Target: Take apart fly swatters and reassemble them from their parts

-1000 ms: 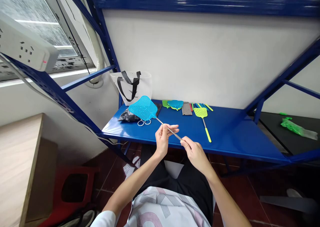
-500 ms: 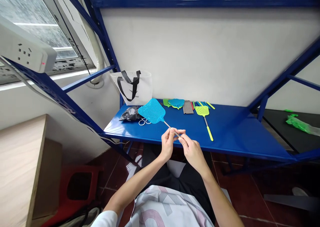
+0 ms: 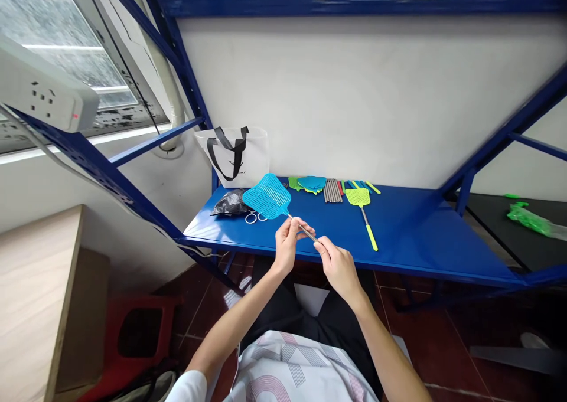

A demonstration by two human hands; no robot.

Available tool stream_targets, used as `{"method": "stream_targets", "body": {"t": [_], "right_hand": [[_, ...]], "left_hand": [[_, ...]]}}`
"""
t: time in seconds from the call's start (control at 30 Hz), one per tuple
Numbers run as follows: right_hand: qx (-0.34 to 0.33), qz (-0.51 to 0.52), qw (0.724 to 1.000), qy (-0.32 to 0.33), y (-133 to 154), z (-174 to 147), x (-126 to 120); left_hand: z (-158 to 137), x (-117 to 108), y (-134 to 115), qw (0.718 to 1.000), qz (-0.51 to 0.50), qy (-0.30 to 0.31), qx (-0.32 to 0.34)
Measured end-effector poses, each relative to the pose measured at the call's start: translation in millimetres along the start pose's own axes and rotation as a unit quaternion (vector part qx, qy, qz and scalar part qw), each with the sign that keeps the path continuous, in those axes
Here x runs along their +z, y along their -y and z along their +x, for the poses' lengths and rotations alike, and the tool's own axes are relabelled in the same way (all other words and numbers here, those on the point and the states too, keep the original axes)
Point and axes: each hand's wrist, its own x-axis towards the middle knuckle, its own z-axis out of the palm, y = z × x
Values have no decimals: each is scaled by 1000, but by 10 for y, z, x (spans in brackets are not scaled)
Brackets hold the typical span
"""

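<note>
A fly swatter (image 3: pixel 268 198) with a blue perforated head and a thin metal rod is held in the air over the table's front edge. My left hand (image 3: pixel 287 241) pinches the rod close below the blue head. Farther down, my right hand (image 3: pixel 336 266) is closed round the rod's lower end, which its fingers hide. To the right lies a yellow-green fly swatter (image 3: pixel 358 198) with a matching grip. Behind are a stack of loose swatter heads (image 3: pixel 312 183), a row of metal rods (image 3: pixel 332 190) and several coloured grips (image 3: pixel 363 186).
On the blue table (image 3: pixel 420 231), a white bag (image 3: pixel 252 154) with black handles stands at the back left. Before it are a black plastic bag (image 3: pixel 231 203) and scissors (image 3: pixel 251 218). Blue frame posts rise at both sides. A power strip (image 3: pixel 48 95) hangs at the left.
My left hand has slid up the rod toward the blue head, away from my right hand, so more rod shows between them. The right hand stays nearly in place.
</note>
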Motion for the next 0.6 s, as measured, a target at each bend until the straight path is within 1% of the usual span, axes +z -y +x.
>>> {"method": "stream_targets", "body": {"t": [0.13, 0.23, 0.47, 0.6], "right_hand": [[-21, -40, 999, 8, -82, -60, -146], [-29, -46, 998, 17, -165, -157, -265], [-17, -36, 998, 53, -323, -381, -434], [-13, -16, 997, 75, -386, -511, -527]], "left_hand": [[72, 14, -119, 998, -36, -36, 26], [145, -43, -251, 997, -45, -46, 39], [368, -375, -632, 987, -105, -104, 67], [427, -531, -853, 984, -112, -103, 89]]}}
